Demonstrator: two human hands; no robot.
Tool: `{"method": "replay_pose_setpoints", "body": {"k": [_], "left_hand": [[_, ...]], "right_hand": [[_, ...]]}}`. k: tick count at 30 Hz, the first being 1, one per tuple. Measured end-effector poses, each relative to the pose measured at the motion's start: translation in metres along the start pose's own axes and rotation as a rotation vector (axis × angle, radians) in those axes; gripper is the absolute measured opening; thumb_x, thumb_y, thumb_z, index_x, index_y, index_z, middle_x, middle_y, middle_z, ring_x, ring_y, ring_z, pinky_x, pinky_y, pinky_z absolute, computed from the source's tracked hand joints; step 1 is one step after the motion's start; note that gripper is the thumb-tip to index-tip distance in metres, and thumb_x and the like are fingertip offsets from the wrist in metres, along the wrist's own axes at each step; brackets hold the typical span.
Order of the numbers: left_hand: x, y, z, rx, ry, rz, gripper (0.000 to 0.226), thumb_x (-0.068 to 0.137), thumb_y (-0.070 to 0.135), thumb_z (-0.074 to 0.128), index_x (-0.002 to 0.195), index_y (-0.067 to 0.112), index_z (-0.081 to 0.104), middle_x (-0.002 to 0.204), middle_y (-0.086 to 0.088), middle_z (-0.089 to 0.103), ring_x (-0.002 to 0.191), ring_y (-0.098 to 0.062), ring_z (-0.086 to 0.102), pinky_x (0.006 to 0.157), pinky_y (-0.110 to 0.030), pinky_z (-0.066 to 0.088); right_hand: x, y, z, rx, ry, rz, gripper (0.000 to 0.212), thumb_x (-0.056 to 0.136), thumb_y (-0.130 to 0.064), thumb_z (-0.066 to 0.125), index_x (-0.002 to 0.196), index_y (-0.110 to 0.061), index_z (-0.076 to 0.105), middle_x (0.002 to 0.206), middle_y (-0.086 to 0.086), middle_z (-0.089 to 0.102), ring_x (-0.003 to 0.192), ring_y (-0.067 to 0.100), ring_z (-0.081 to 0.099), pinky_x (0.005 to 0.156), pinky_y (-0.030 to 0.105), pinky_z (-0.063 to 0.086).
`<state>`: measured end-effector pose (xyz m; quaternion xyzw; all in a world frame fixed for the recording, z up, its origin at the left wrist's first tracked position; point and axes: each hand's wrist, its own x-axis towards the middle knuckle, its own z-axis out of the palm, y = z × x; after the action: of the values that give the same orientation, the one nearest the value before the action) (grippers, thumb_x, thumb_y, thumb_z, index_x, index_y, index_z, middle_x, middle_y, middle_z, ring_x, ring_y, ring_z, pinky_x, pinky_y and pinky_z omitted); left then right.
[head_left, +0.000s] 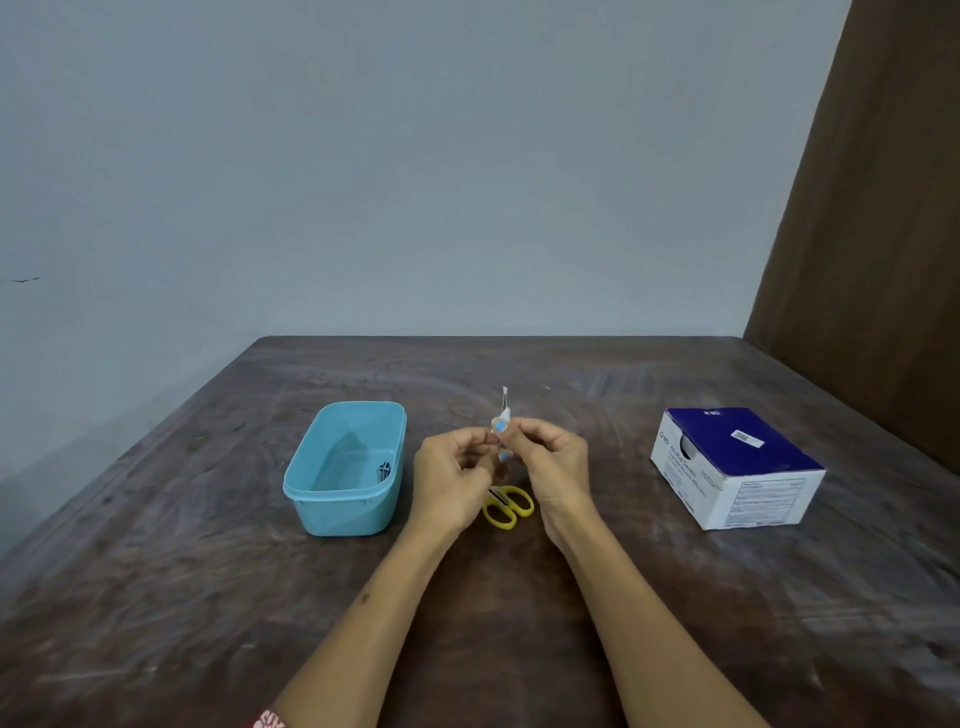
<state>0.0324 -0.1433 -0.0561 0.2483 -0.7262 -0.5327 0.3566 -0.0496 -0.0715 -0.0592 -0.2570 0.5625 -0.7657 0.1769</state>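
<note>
A plain room, perhaps a home or small clinic corner: a worn dark counter (208, 597) against a bare blue-grey wall (415, 156), brown panel (872, 208) at 2 o'clock, alcohol swab box (737, 467) at 3 o'clock, blue plastic tub (343, 514) at 9 o'clock.

Both hands meet just above the yellow-handled scissors (508, 506), which lie flat on the bench (208, 597). The left hand (452, 478) and the right hand (553, 465) pinch a small white-and-blue packet (502, 423) between them, held upright. Just left of the scissors stands a light blue tub (343, 512). Well to their right sits a blue-and-white swab box (737, 467).
</note>
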Motion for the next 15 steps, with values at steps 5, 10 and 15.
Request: {"method": "replay_pose_setpoints", "body": {"k": [5, 10, 15], "left_hand": [[0.0004, 0.0003, -0.0037, -0.103, -0.222, -0.116, 0.020, 0.079, -0.005, 0.067, 0.085, 0.014, 0.071, 0.069, -0.001, 0.071, 0.063, -0.014, 0.070, 0.058, -0.024, 0.058], [0.0004, 0.0007, -0.0002, -0.050, -0.040, -0.021, 0.026, 0.080, -0.005, 0.066, 0.086, 0.020, 0.071, 0.077, -0.002, 0.072, 0.071, -0.013, 0.071, 0.064, -0.025, 0.058], [-0.0001, 0.0032, -0.0060, -0.208, -0.240, -0.174, 0.022, 0.077, -0.006, 0.069, 0.078, 0.016, 0.071, 0.067, -0.002, 0.072, 0.061, -0.015, 0.070, 0.055, -0.022, 0.055]], "right_hand": [[0.0037, 0.0000, -0.0010, 0.051, 0.162, -0.045, 0.008, 0.075, -0.018, 0.076, 0.074, -0.011, 0.074, 0.059, -0.009, 0.067, 0.057, -0.003, 0.060, 0.054, 0.011, 0.047], [-0.0002, -0.0003, -0.0002, 0.010, 0.000, 0.021, 0.006, 0.075, -0.016, 0.076, 0.076, -0.010, 0.074, 0.069, 0.006, 0.072, 0.064, 0.015, 0.066, 0.052, 0.022, 0.052], [0.0015, -0.0033, 0.0005, 0.039, 0.110, 0.042, 0.013, 0.074, -0.020, 0.077, 0.076, -0.008, 0.073, 0.064, 0.000, 0.069, 0.061, 0.011, 0.063, 0.056, 0.024, 0.053]]}}
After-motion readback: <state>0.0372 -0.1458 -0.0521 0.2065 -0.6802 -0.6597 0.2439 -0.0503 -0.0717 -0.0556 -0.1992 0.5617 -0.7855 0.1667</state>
